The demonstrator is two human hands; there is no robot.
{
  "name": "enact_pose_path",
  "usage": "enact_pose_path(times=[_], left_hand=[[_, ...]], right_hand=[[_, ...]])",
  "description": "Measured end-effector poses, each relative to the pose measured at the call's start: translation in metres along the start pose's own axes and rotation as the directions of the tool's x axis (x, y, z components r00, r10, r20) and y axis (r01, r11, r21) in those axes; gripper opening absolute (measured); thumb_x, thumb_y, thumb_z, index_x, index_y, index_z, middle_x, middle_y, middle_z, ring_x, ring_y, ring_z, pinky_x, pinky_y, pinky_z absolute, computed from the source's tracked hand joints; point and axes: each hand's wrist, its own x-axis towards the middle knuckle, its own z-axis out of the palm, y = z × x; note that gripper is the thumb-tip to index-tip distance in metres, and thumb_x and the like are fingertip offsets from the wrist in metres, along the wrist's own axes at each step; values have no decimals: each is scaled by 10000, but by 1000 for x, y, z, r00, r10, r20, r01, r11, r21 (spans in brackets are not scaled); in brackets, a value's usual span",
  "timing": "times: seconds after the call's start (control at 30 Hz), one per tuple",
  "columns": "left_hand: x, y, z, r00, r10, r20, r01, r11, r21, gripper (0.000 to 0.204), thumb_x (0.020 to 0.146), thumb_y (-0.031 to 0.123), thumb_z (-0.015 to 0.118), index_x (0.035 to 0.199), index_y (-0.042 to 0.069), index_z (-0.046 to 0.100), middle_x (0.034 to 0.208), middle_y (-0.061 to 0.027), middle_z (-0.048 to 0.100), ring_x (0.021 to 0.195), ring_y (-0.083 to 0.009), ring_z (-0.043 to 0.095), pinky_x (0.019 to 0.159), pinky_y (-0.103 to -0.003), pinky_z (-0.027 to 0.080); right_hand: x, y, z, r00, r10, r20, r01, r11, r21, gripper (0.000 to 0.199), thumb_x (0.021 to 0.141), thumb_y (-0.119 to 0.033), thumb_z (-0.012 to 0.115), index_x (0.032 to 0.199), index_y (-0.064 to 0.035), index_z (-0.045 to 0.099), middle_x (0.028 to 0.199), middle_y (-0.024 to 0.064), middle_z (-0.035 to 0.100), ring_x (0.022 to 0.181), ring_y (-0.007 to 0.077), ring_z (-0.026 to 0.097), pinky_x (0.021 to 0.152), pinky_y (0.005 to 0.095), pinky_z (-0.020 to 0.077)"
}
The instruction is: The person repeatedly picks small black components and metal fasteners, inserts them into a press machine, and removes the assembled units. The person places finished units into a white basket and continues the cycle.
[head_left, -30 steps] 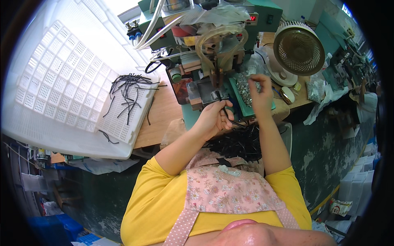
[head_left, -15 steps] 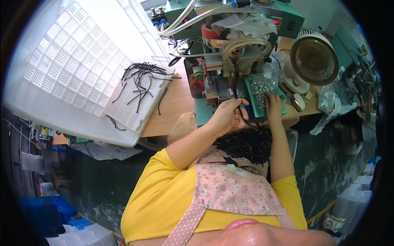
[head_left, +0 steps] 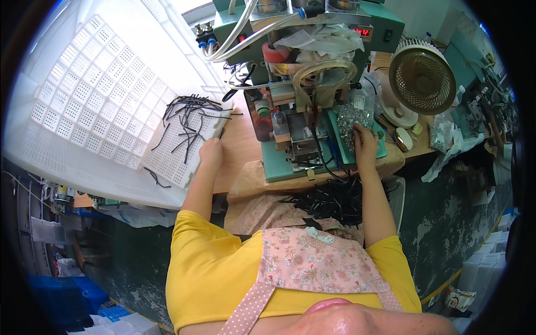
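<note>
My left hand [head_left: 211, 149] lies at the near right edge of a large white perforated tray [head_left: 95, 111], beside a loose heap of short black cords [head_left: 188, 117]. Its fingers are curled and I cannot see whether it holds anything. My right hand [head_left: 364, 139] reaches to a green tray holding a pile of small shiny metal parts [head_left: 353, 116], its fingertips pinched down into the pile. Between the hands stands a green bench machine [head_left: 298, 95] with hoses and a tape reel. More black cords [head_left: 329, 200] lie in my lap.
A round desk fan [head_left: 421, 75] stands right of the machine. The wooden bench [head_left: 240, 151] carries clutter and plastic bags at the far right [head_left: 446, 139]. Blue and white crates [head_left: 84, 304] sit on the floor at the lower left.
My left hand has left the machine and moved left to the white tray's edge. My right hand has stayed at the pile of metal parts. The view has shifted down and left.
</note>
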Motion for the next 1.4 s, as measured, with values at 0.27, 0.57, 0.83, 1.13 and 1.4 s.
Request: enact_pose_path(times=[0.27,0.57,0.83,1.13,1.4], left_hand=[[4,8,12,995,-53,87,58,997,-56,128,837,165,580,882,47,562,867,-125,662,825,-261,667,673,-346,540],[-33,15,-39,935,-45,352,327,493,-806,207,929,223,562,992,32,513,878,-151,675,709,-172,665,568,-260,514],[-29,30,-69,980,-95,173,80,-610,-788,246,969,326,510,1003,84,535,981,-157,670,556,-81,543,421,-186,373],[-45,110,-181,906,-215,-366,-396,-118,-911,243,983,138,483,1170,-3,543,924,-80,649,709,-83,597,584,-182,478],[-27,127,-214,957,-39,-287,-289,-88,-953,236,984,141,478,1125,-12,589,997,-96,660,801,-117,630,665,-228,515]], right_hand=[[3,-1,-1,998,-47,-51,48,999,10,167,849,-29,611,1006,-84,627,972,75,644,900,266,594,812,380,381],[6,-16,-7,997,81,20,-82,993,86,147,830,-65,646,975,-83,626,910,77,622,867,264,596,761,375,408],[41,-99,-35,978,111,178,-190,824,533,151,871,-70,617,1008,-7,625,983,70,645,928,160,604,823,280,451],[50,-128,-33,929,186,320,-358,674,646,145,874,-67,618,1008,-13,626,993,46,648,954,138,582,855,263,433],[43,-136,-20,949,160,273,-300,731,613,164,849,-66,659,970,-31,555,930,33,597,925,130,555,822,263,430]])
